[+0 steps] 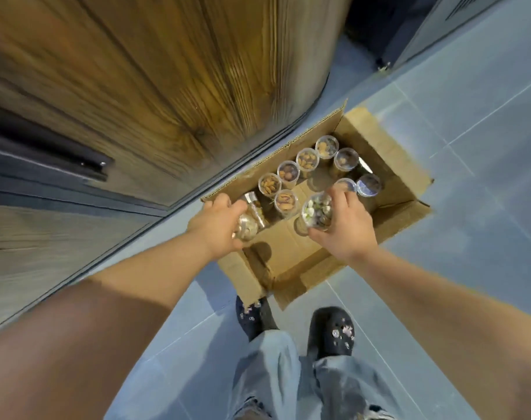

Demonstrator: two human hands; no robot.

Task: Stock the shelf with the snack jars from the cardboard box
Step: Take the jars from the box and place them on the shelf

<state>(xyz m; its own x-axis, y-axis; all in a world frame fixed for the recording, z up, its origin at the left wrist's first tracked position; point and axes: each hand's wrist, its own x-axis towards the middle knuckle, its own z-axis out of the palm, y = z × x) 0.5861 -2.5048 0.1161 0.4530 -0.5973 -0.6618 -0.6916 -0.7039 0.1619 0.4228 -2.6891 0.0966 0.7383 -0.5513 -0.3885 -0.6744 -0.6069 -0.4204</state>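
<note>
L hand (220, 225) wrapped round a clear jar of pale snacks (246, 228), lifted over the near-left corner of the cardboard box (291, 262). R hand (343, 225) clasps a jar of mixed white/green bits (316, 211), jar sits to its left, above box floor. Other jars (307, 159) stand upright beyond both hands, along box's far side.

A pale blue-grey tiled floor (470, 153) with thin light grout lines fills the right and lower part of the view. A tall cabinet of warm brown grained wood (155, 80) rises along its left edge. A grey panelled door (458, 22) stands at the top right corner, dark shadow beside it.
</note>
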